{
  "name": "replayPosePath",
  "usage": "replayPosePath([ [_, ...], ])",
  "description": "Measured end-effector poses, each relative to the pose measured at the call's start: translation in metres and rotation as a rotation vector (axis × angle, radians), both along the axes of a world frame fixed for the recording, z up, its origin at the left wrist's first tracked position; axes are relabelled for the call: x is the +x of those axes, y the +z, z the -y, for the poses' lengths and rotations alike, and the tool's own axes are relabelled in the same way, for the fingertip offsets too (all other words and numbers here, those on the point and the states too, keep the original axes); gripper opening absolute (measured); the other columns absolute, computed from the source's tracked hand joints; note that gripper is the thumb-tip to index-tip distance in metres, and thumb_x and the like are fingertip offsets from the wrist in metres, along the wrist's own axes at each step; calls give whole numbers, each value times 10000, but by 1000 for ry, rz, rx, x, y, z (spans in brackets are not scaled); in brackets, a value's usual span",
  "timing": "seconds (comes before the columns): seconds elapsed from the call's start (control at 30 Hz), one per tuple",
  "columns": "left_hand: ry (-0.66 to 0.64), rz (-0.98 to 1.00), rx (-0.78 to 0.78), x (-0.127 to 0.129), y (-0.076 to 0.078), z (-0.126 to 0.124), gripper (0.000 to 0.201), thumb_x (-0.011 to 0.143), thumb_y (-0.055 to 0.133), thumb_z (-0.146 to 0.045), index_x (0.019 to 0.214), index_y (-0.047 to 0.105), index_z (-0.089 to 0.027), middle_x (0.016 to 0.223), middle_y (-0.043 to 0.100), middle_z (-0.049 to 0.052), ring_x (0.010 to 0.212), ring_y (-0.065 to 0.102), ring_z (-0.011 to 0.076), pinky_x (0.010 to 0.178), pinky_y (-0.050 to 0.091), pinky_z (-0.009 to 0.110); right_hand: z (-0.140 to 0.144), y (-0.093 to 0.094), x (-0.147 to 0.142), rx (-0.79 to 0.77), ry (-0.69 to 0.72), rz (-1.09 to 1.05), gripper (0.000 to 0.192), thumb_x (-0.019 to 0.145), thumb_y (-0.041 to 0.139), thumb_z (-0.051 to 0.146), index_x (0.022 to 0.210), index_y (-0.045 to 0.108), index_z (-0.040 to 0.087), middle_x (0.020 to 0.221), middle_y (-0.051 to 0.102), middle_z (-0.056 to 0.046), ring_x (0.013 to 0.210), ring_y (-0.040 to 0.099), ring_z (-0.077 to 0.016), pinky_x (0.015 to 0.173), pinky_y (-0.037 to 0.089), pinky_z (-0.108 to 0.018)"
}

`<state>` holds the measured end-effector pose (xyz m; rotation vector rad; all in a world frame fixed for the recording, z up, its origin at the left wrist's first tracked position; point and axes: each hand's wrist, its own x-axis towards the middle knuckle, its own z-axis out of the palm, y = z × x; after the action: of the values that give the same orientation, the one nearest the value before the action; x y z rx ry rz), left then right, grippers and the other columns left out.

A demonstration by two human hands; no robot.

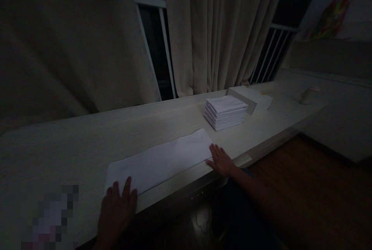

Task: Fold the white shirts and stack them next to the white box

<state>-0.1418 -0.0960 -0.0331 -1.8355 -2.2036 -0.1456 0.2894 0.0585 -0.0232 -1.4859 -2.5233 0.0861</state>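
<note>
A white cloth (165,161), folded into a long strip, lies flat along the front part of the pale desk. My left hand (117,207) rests on its near left end with the fingers spread. At the strip's right end, my right hand (221,160) lies with fingers stretched out, the fingertips touching the cloth's edge and the thumb apart. Beyond the right hand stands a neat stack of folded white cloths (226,112), away from both hands.
An open white box (252,99) sits behind the stack. Farther right is a small bottle-like object (309,94), dim and unclear. Long curtains (209,29) hang behind the desk (162,116). A pixelated patch hides something at lower left. Drawers run below the front edge.
</note>
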Motion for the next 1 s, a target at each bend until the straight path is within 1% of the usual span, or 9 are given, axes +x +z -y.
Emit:
replayPosePath([
  [0.17,56,-10,35,12,15,-7,644,915,217,-432,1452,335,-99,1466,362,259,1373,284,444,1024,281,629,0,0,0,-5,-10,-51,820,930,234,673,1511,222,94,1555,176,-160,1448,114,-289,1160,158,-486],
  [0.23,-26,-24,70,34,20,-17,631,917,247,-426,1433,370,-83,1499,327,241,1402,223,436,1051,253,635,1,0,1,-6,-11,-72,819,932,237,669,1509,225,88,1554,181,-159,1447,119,-291,1164,149,-486],
  [0.37,-459,-42,35,113,23,-52,542,927,313,-364,1411,433,-153,1521,348,141,1426,236,342,1121,236,566,2,2,1,-13,-16,-127,803,938,230,660,1510,231,96,1555,190,-149,1444,143,-291,1167,146,-482],
  [0.43,-641,-47,-1,162,24,-74,532,929,329,-319,1440,390,-185,1528,346,101,1430,246,294,1145,235,527,2,4,1,-22,-29,-164,786,941,236,653,1507,248,107,1553,209,-141,1442,161,-288,1166,155,-480],
  [0.53,-768,-14,-30,226,29,-108,536,930,334,-284,1447,370,-145,1520,353,123,1423,270,276,1149,247,510,2,12,-1,-20,-71,-231,735,962,241,610,1500,271,111,1550,237,-134,1440,178,-280,1162,182,-473],
  [0.63,-826,42,-86,264,36,-134,548,933,344,-318,1450,366,-138,1521,346,133,1419,279,284,1143,249,520,4,22,-2,32,-113,-294,659,991,226,533,1475,331,99,1534,289,-135,1441,182,-267,1170,171,-466],
  [0.73,-814,67,-158,277,34,-148,634,912,389,-406,1495,269,-186,1561,256,108,1441,201,320,1138,223,548,8,27,-5,90,-82,-317,615,1001,240,489,1447,384,91,1514,341,-130,1437,203,-249,1185,148,-439],
  [0.83,-769,60,-212,276,26,-151,677,898,394,-472,1510,195,-262,1586,183,46,1457,128,321,1150,177,550,10,25,-9,70,-60,-315,641,989,279,518,1440,394,77,1502,361,-143,1419,255,-256,1182,169,-418],
  [1.0,-722,29,-271,277,22,-152,634,910,364,-458,1502,218,-285,1588,179,18,1463,123,285,1169,138,518,6,18,-22,4,-88,-292,690,969,300,569,1435,404,72,1487,377,-164,1409,276,-279,1176,164,-440],
])
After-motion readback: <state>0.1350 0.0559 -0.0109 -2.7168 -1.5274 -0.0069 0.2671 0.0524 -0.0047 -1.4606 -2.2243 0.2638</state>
